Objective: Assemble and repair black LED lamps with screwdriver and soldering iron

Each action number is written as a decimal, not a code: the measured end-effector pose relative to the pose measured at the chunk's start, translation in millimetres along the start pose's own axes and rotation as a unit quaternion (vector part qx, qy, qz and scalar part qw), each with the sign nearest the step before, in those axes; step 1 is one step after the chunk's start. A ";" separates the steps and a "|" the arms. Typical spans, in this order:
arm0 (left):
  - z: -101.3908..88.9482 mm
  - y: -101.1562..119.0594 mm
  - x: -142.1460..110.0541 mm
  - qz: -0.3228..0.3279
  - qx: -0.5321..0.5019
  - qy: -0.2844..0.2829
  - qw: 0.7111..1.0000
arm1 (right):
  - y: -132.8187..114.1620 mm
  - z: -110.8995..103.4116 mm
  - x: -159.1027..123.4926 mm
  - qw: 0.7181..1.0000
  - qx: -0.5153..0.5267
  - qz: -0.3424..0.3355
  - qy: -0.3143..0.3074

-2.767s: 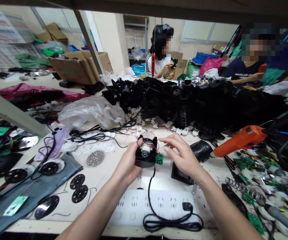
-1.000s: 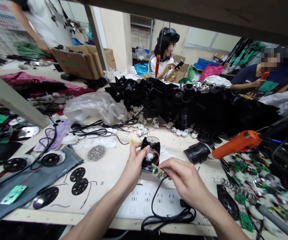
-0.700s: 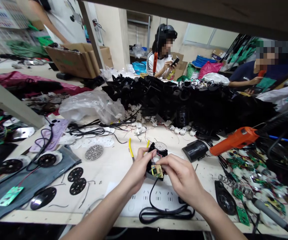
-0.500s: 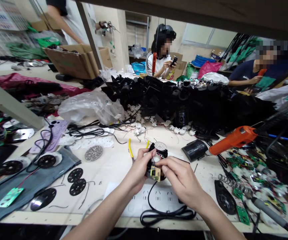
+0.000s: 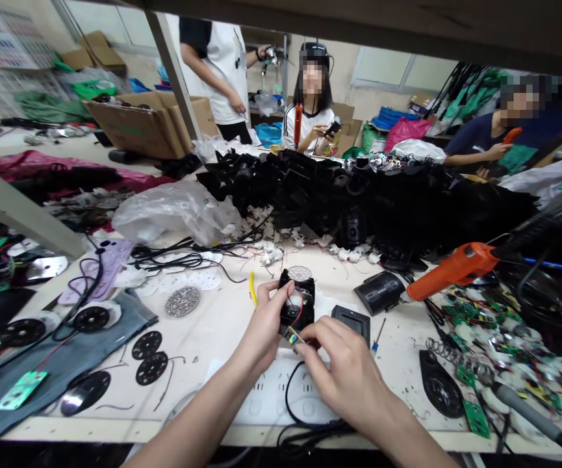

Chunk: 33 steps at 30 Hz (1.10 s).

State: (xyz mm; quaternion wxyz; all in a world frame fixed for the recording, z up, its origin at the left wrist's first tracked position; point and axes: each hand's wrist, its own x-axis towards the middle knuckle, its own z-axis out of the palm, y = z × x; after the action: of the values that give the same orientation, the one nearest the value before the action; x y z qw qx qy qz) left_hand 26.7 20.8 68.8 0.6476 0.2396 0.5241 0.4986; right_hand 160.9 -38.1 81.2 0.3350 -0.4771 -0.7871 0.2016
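1. Black plastic, open toward us: in the head view, the housing [image 5: 306, 300] is held above the worktop [image 5: 217, 312], near the middle, just beyond the white power strip [image 5: 267, 398].
2. Appearance: boxy body, glossy in spots, with a pale part inside the hollow; a round, light perforated disc [image 5: 298, 273] shows at its far end, and a thin red wire [image 5: 302, 305] curves across the opening.
3. Circuit board [image 5: 293, 336]: small, turned nearly edge-on to us at the housing's near end, with specks of blue and yellow.
4. Left hand [image 5: 265, 320]: clasping the housing's left side, thumb over the rim; we cannot see all its fingers.
5. Right hand [image 5: 342, 357]: thumb and forefinger pinching the circuit board's edge.
6. Black cord [image 5: 288, 395]: looping over the power strip, bunched beneath the right hand.
7. Nearby, on the right, we note a square black frame [image 5: 351, 321], a blue-handled screwdriver [image 5: 375, 346] beside it, and, farther off, an orange tool [image 5: 453, 271].
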 end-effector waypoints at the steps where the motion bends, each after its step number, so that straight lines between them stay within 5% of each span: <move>1: -0.8 0.6 0.1 0.002 -0.002 -0.008 1.000 | 0.9 -0.9 0.9 1.000 0.004 -0.005 0.006; 12: 1.6 -7.0 -6.5 0.014 -0.024 -0.068 0.997 | 19.9 13.7 15.5 0.994 -0.045 -0.070 0.072; 18: -2.0 -0.8 -5.1 -0.012 -0.050 -0.072 0.996 | 14.2 6.5 15.5 0.992 -0.090 -0.082 0.017; 24: -15.4 13.3 -5.8 -0.090 -0.149 -0.135 0.975 | 8.0 -4.1 17.1 0.993 -0.100 -0.063 -0.024; 28: -20.4 12.0 -8.4 -0.086 -0.105 -0.144 0.980 | 9.1 -1.4 19.3 0.997 -0.042 -0.066 -0.010; 30: -21.5 11.8 -8.9 -0.058 -0.080 -0.114 0.989 | 10.5 1.5 17.4 0.998 0.022 -0.032 0.047; 33: -22.0 15.1 -9.1 -0.009 -0.064 -0.078 0.995 | 10.4 10.8 8.9 0.966 0.174 0.130 0.139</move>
State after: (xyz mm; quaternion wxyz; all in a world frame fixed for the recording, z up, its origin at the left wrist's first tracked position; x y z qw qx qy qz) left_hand 0.9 13.9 78.0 0.7050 0.2304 0.4413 0.5051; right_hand 156.7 -25.5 70.1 0.4898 -0.5328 -0.6172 0.3087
